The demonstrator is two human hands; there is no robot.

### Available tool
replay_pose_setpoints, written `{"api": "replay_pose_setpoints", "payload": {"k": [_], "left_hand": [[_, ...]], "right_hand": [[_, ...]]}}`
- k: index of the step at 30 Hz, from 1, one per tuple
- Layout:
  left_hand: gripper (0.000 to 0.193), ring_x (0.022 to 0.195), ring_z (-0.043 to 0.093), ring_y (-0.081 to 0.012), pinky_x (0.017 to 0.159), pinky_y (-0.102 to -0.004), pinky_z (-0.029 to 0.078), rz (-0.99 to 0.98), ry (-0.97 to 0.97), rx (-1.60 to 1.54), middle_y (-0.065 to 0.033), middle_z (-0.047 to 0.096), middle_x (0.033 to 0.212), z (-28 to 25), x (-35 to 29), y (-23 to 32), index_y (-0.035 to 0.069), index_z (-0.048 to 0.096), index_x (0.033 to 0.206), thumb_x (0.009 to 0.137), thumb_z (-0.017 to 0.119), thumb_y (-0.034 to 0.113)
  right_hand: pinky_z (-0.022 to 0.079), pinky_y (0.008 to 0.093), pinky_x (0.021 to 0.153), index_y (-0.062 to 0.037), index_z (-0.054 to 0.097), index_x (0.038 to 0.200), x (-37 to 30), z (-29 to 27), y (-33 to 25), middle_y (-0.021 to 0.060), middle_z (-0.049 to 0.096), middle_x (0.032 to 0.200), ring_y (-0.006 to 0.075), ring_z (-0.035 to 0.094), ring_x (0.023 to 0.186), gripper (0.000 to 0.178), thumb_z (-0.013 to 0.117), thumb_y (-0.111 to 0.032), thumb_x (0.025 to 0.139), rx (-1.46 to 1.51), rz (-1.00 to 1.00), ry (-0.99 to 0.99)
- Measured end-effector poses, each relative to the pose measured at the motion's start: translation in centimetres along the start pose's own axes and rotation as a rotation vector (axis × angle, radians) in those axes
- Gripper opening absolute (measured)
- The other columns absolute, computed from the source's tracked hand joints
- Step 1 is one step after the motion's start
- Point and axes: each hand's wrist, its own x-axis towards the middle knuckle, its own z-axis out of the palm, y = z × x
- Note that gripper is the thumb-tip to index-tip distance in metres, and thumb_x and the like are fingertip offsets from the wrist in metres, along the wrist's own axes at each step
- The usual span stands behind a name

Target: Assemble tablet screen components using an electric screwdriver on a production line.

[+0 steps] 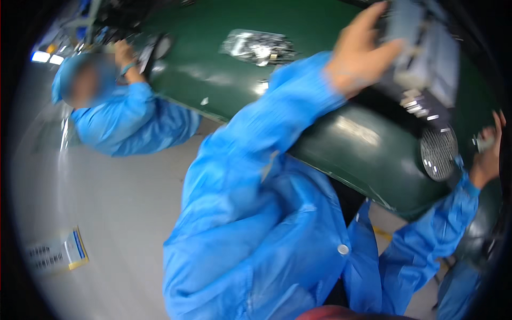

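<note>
My left hand (362,53) reaches across the table to the upper right, thumb and fingers spread apart. Its thumb lies over the near side of a grey, box-shaped device (426,58); whether it presses on it is blurred. Small shiny metal pieces (418,104) show at the device's lower end. At the far right edge my right hand (485,160) is raised with a small pale piece (484,142) between thumb and fingers; its kind is too blurred to tell. Near that hand, a round dish (439,152) with a fine patterned surface rests on the table.
A clear plastic bag of small metal parts (258,47) lies on the green table (202,32). To the left, a co-worker in blue (133,117) sits at the table edge, one hand (124,53) raised over it. A floor label (56,250) is at lower left.
</note>
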Motion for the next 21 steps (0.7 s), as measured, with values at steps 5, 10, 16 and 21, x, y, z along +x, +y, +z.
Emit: {"api": "replay_pose_setpoints", "payload": {"k": [5,10,16,21], "left_hand": [[0.072,0.12,0.06,-0.0207,0.103,-0.0331,0.047,-0.292,0.199,0.139,-0.0223,0.06,0.135,-2.2,-15.1,2.4,0.0,0.021,0.16,0.099,0.057,-0.001],[0.07,0.121,0.059,-0.0198,0.103,-0.0328,0.046,-0.353,0.114,0.411,-0.021,0.059,0.136,-3.0,-19.8,2.6,-0.002,0.023,0.159,0.1,0.061,0.005],[0.042,0.113,0.055,-0.0339,0.095,-0.0422,0.046,-0.033,0.168,1.183,-0.0214,0.053,0.123,-3.6,-19.7,3.3,0.001,0.071,0.121,0.087,0.078,0.025],[0.013,0.083,0.068,-0.029,0.072,-0.038,0.054,0.215,0.395,1.316,-0.0133,0.068,0.097,-13.4,-16.6,5.3,0.004,0.073,0.102,0.09,0.072,0.01]], "right_hand": [[0.044,0.0241,0.061,0.0123,0.061,0.127,-2.7,5.5,-4.9,0.0166,0.072,0.104,0.0089,0.052,0.061,0.036,0.052,-0.006,0.097,0.005,-0.029,0.061],[0.044,0.0255,0.061,0.0124,0.062,0.125,-3.2,6.5,-6.0,0.01,0.067,0.081,0.0099,0.052,0.062,0.036,0.052,-0.005,0.096,0.033,-0.012,0.036],[0.043,0.0266,0.061,0.012,0.063,0.126,-2.6,6.2,-5.3,0.0064,0.06,0.073,0.0101,0.051,0.062,0.037,0.05,-0.007,0.096,0.006,-0.036,-0.028],[0.043,0.0266,0.059,0.0151,0.061,0.124,-3.5,7.2,-6.8,0.0211,0.072,0.104,0.0107,0.051,0.06,0.038,0.051,-0.008,0.096,0.153,-0.006,-0.104]]}}
